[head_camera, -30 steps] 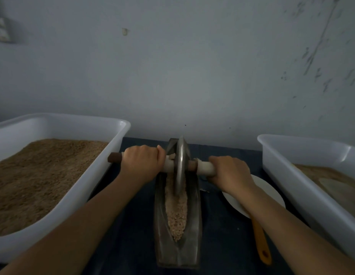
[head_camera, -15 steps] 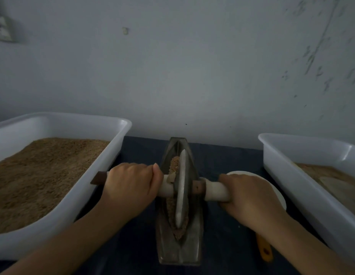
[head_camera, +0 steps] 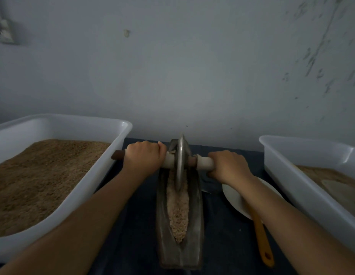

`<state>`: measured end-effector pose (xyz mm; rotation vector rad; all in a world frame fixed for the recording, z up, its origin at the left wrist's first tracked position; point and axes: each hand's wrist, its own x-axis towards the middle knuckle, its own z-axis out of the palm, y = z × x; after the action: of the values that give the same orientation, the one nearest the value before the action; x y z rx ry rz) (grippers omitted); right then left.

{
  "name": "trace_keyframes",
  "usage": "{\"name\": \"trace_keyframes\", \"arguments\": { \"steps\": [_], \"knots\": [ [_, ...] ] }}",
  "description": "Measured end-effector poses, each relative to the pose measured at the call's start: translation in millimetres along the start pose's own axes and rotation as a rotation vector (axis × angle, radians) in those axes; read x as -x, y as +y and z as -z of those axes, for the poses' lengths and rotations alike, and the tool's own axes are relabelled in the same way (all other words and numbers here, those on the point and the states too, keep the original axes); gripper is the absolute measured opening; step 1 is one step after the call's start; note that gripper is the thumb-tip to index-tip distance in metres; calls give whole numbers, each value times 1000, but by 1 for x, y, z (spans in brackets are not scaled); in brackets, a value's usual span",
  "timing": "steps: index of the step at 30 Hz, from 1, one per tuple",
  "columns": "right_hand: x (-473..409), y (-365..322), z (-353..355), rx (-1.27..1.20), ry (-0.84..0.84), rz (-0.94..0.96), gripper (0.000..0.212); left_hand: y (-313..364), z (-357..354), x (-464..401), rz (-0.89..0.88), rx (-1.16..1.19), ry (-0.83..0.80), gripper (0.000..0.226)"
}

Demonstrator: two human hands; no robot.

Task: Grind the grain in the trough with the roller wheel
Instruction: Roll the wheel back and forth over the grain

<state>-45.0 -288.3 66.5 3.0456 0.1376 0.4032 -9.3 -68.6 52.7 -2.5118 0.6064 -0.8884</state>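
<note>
Metal trough [head_camera: 196,225] runs lengthwise down centre-bottom of the frame, boat-shaped, on a dark cloth [head_camera: 137,235]. Roller wheel [head_camera: 180,161] stands upright on edge at the trough's far end, rim down in the groove. Axle handle [head_camera: 204,163] crosses the frame left to right through the wheel. Left hand [head_camera: 142,156] wraps fingers around the handle just left of the wheel; right hand [head_camera: 228,165] wraps it just right, both fists closed tight on it.

Step in hand, judged: rolling strokes along the groove. To do it well: press evenly with both hands so the wheel stays upright and doesn't climb a wall, run the full length to the near tip, keep the stroke short of the ends so nothing spills over.

Containers, largest first. White tub [head_camera: 121,128] at left of frame, filled deep with brown grain-like material [head_camera: 43,175]. Second white tub [head_camera: 291,179] at right edge, partly cut off, holds a shallower brown layer [head_camera: 319,173]. Trough holds pale coarse grain [head_camera: 177,211], heaped along the groove from the wheel to the near tip. White plate [head_camera: 234,197] lower right, under the right forearm, contents hidden. Orange handle [head_camera: 262,241] of some utensil lies at its near edge.
</note>
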Motion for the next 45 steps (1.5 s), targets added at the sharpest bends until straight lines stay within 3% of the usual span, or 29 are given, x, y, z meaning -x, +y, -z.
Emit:
{"name": "trace_keyframes", "arguments": {
  "steps": [4, 7, 10, 14, 18, 21, 27, 30, 34, 40, 45],
  "knots": [
    [7, -2, 0, 42, 56, 35, 16, 1, 11, 13, 19, 105, -42, 50],
    [28, -3, 0, 28, 70, 59, 16, 7, 24, 29, 105, 300, 83, 19],
    [55, -3, 2, -20, 50, 74, 16, 11, 39, 45, 238, 429, 169, 39],
    [86, -4, 8, -84, 33, 88, 27, 12, 48, 66, 147, 550, 214, 42],
    [90, -4, 12, -86, 36, 91, 21, 9, 47, 70, 98, 494, 229, 40],
    [77, -3, 9, -71, 0, 68, 25, 7, 44, 64, -33, 367, 189, 17],
    [34, 1, -1, -44, -1, 8, 12, 3, 22, 30, -46, 89, 102, 56],
    [14, 2, -3, -32, -14, -22, 16, 1, 13, 14, -34, 55, 125, 53],
    [0, 3, -3, -21, -1, -17, 16, 1, 1, -1, -33, -13, -13, 47],
    [17, 2, -4, -27, 2, 4, 16, 4, 7, 10, -36, -17, -77, 51],
    [57, -1, 1, -57, 12, 58, 17, 9, 36, 46, 53, 251, -7, 12]
  ]
}}
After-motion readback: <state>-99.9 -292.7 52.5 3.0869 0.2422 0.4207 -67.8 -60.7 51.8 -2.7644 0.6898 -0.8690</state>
